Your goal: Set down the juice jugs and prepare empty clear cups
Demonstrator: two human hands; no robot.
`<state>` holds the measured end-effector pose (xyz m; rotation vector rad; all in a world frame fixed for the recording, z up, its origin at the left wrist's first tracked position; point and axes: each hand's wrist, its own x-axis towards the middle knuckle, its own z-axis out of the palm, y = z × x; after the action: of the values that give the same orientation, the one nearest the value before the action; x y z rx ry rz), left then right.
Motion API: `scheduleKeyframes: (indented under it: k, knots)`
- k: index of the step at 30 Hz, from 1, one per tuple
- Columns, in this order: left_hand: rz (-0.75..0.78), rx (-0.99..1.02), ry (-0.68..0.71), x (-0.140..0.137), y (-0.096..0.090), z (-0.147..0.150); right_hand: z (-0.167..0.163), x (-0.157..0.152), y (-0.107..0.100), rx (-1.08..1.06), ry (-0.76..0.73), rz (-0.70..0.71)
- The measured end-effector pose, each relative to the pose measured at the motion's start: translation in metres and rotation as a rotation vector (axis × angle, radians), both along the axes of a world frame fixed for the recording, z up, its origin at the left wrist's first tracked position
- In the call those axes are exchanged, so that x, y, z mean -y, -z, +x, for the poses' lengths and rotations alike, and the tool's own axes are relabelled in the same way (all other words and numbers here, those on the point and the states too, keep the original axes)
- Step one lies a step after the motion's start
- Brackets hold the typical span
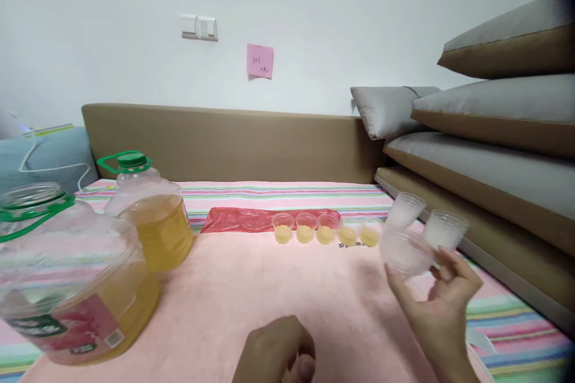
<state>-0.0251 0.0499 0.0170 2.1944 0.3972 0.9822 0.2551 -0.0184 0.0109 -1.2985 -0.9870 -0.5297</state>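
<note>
In the head view my right hand (442, 305) grips a clear plastic cup (406, 254) by its sides, thumb on the left and fingers on the right; the cup is blurred and tilted toward me. Behind it stand two stacks of clear plastic cups, the left stack (404, 209) and the right stack (446, 228). My left hand (278, 350) hovers low at the front middle, fingers curled in, with nothing visible in it. Farther back, several small clear cups (305, 229) with yellow liquid form a row.
Two big plastic jugs of yellowish drink are at the left: an uncapped near jug (90, 287) and a far jug (157, 221) with a green cap. A red plastic bag (242, 219) lies behind the cup row. Stacked cushions (494, 149) line the right side.
</note>
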Motion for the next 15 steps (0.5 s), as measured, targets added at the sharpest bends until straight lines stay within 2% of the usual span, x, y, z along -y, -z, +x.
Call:
scheduleKeyframes:
  k: [4,7,10,12,15]
  knots:
    - [-0.172,0.044,-0.169,-0.005,-0.021,-0.018,-0.068,-0.019,-0.005,-0.071,-0.258,-0.039]
    - [-0.160,0.117,-0.251,-0.013,-0.021,-0.025,-0.106,-0.025,-0.007,-0.034,-0.397,-0.081]
    - [-0.035,0.139,-0.319,-0.021,-0.014,-0.032,-0.124,-0.027,-0.003,0.065,-0.514,-0.117]
    - [0.033,0.099,-0.339,-0.023,-0.010,-0.034,-0.127,-0.027,0.000,0.122,-0.540,-0.135]
    - [0.040,-0.013,-0.351,-0.023,-0.008,-0.033,-0.127,-0.028,0.006,0.180,-0.542,-0.162]
